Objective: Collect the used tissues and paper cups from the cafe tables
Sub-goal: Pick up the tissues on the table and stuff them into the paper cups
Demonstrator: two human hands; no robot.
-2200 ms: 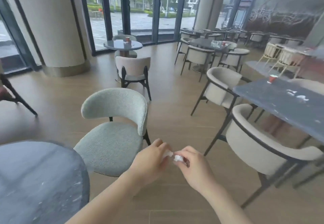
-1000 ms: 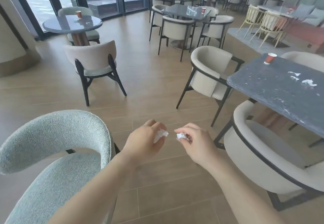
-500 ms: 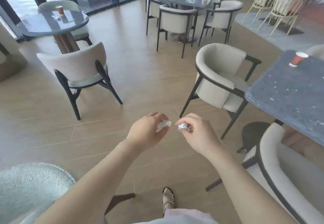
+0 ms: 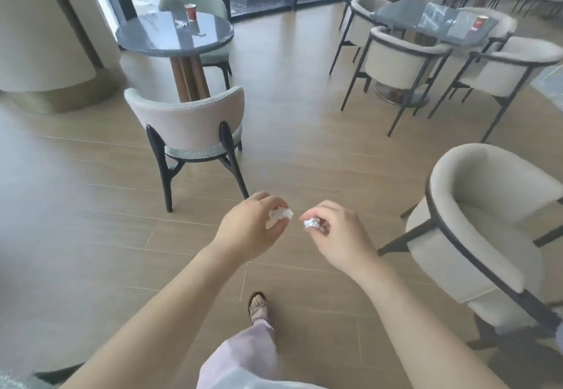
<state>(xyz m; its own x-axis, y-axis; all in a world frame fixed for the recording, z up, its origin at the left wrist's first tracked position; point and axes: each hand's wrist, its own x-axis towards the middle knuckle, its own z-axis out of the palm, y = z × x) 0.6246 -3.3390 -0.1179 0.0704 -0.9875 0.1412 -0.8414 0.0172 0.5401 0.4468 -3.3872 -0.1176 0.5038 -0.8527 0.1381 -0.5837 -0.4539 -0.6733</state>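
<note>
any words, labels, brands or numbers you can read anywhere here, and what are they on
No text here can be read.
Red paper cup on the round table: no print can be made out at this size.
Red paper cup on the far table: a pale mark on its side, too blurred to read.
Tissue in the left hand and in the right hand: plain white, no print visible.
</note>
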